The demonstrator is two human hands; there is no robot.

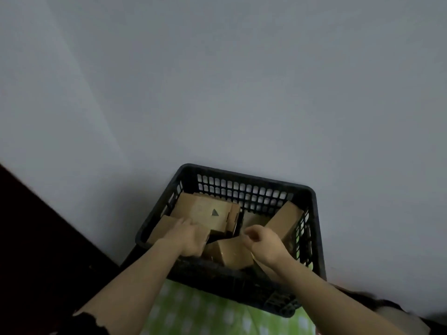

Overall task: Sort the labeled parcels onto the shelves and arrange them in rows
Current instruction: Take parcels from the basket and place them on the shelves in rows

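While both arms reach down into it, a black plastic crate [312, 213] with slotted sides sits pushed against a pale grey wall [242, 81]. Several cardboard boxes [232, 252] lie loose inside it, jumbled rather than in rows. The marked box [203, 209] at the back left lies flat and shows a dark triangle [214, 212] on its top. The leaning box [285, 223] is propped on a slant against the right wall of the crate.

The two hands are apart, with a gap of boxes between them. The left hand [191, 238] lies low on the left side, its back upward and its fingers bent down over the flat box [162, 226] near the crate's left wall. The light is dim, and I cannot tell whether it grips that box or only rests on it. The right hand [263, 243] hangs above the boxes near the front, fingers loosely curled and thumb close to forefinger. I cannot tell whether anything is pinched there.

A green patterned cloth [193, 310] shows under the near edge of the crate. A dark sleeve [89, 322] ends well up the left arm, and a dark brown panel [36, 238] fills the left corner.
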